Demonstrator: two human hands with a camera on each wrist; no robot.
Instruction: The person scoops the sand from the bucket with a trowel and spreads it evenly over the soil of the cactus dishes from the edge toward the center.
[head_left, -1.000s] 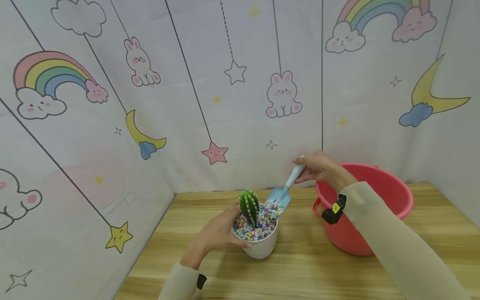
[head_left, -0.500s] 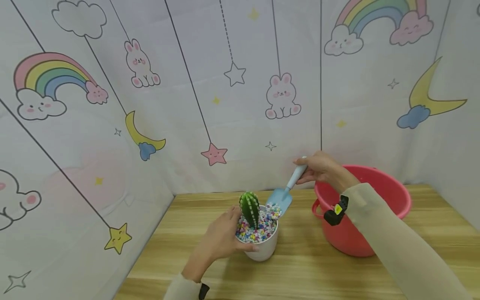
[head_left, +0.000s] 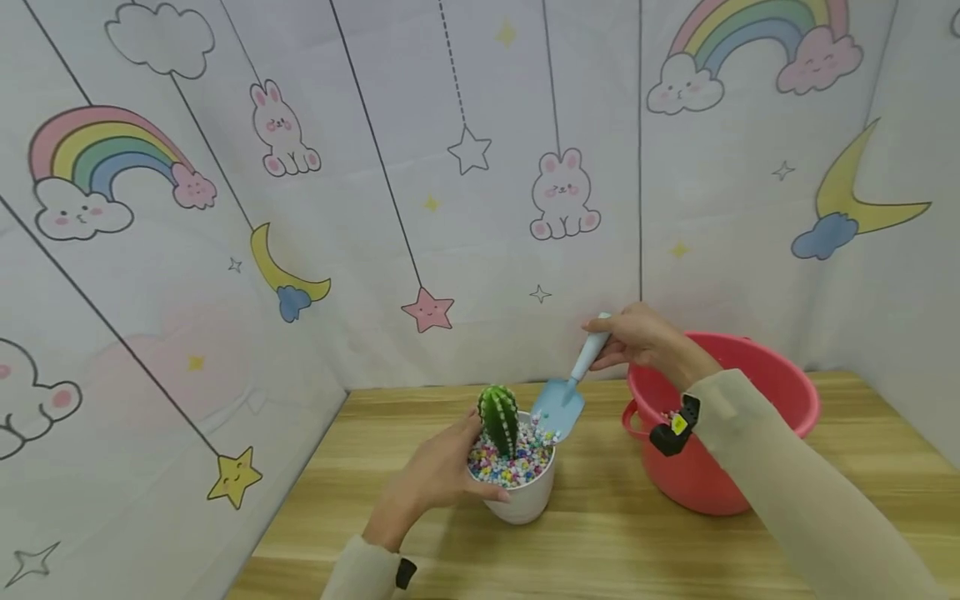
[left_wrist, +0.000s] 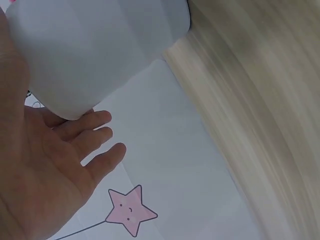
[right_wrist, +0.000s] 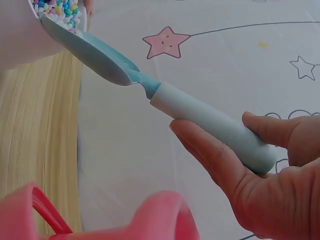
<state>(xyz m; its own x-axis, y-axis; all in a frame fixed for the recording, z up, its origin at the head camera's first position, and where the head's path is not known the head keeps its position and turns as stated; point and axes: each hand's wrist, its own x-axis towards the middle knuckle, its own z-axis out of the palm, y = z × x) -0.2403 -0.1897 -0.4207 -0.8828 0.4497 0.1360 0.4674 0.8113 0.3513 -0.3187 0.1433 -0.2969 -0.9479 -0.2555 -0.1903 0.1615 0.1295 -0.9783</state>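
Observation:
A small green cactus stands in a white flowerpot filled with multicoloured pebbles. My left hand holds the pot from the left, thumb across its front and fingers behind; the left wrist view shows the fingers beside the pot's smooth wall. By its pale handle, my right hand grips a light blue trowel between thumb and fingers. Its blade tilts down over the pot's right rim, with a few pebbles left near the tip.
A red bucket with side handles stands on the wooden table, right of the pot and under my right forearm. Some pebbles show inside it. Behind the table hangs a white cloth printed with rabbits, stars and rainbows.
Pebbles have slid off the trowel's blade into the pot, baring most of its blue surface. Both hands keep nearly the same place.

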